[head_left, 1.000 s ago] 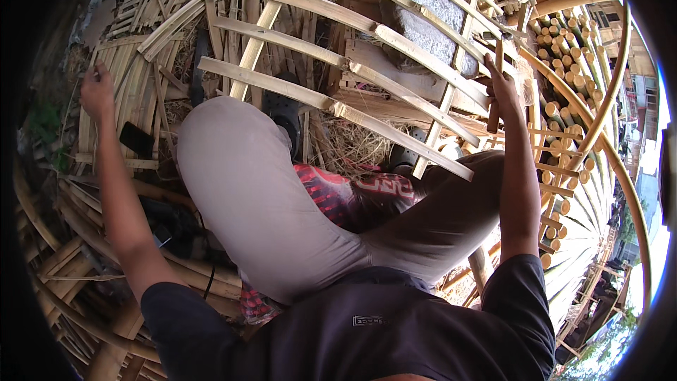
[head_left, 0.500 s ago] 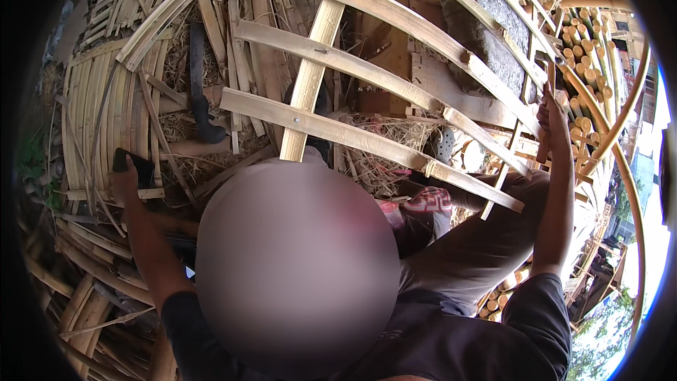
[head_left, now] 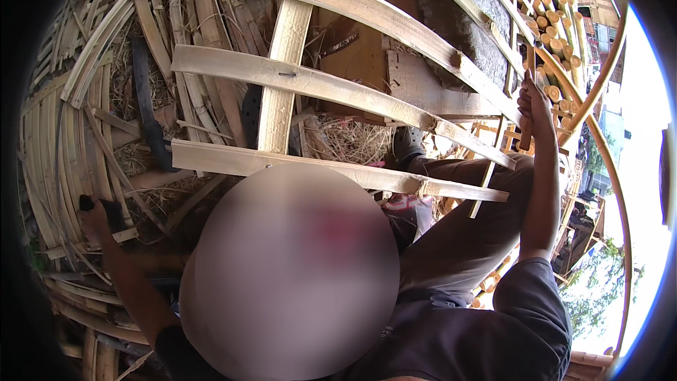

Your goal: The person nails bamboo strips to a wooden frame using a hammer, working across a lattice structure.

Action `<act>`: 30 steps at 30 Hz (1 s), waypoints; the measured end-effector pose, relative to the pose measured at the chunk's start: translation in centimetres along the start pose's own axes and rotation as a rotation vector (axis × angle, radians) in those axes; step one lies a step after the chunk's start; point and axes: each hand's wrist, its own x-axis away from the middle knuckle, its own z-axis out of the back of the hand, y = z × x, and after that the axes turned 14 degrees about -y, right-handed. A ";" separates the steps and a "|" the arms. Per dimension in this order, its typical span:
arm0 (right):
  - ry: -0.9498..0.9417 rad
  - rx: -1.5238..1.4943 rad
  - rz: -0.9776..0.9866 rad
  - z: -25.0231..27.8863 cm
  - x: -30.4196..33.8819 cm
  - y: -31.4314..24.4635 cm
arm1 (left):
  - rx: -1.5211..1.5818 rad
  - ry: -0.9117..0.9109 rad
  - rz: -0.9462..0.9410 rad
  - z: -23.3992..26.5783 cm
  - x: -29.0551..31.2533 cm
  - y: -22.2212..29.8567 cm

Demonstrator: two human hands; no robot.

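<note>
My left hand (head_left: 93, 224) is at the left edge, its fingers closed around a small dark thing (head_left: 114, 215) whose kind I cannot make out. It is over the lower end of a slatted bamboo panel (head_left: 63, 162). My right hand (head_left: 536, 107) grips a narrow wooden stick or tool handle (head_left: 527, 135), held upright at the far end of a lattice. Several bowed bamboo slats (head_left: 360, 88) form that lattice, fastened across a pale crosspiece (head_left: 278, 116); nail heads show at the crossings. The slats' right ends pass near my right hand and over my leg.
Behind the slats lie a grey stone block (head_left: 458, 25) and a wooden board (head_left: 427, 85). A long dark tool, perhaps a machete (head_left: 151, 120), lies among split bamboo and shavings at the left. Cut bamboo poles (head_left: 557, 25) are stacked at the right. A blurred round patch hides the lower middle.
The view has swung, so the lattice and surroundings appear farther left. The dark thing in my left hand is tilted differently. My right hand keeps its grip on the wooden piece.
</note>
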 end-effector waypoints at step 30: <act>0.027 0.064 0.007 2.5 -1.7 1.5 | 0.455 -0.304 -0.038 2.1 0.3 -2.1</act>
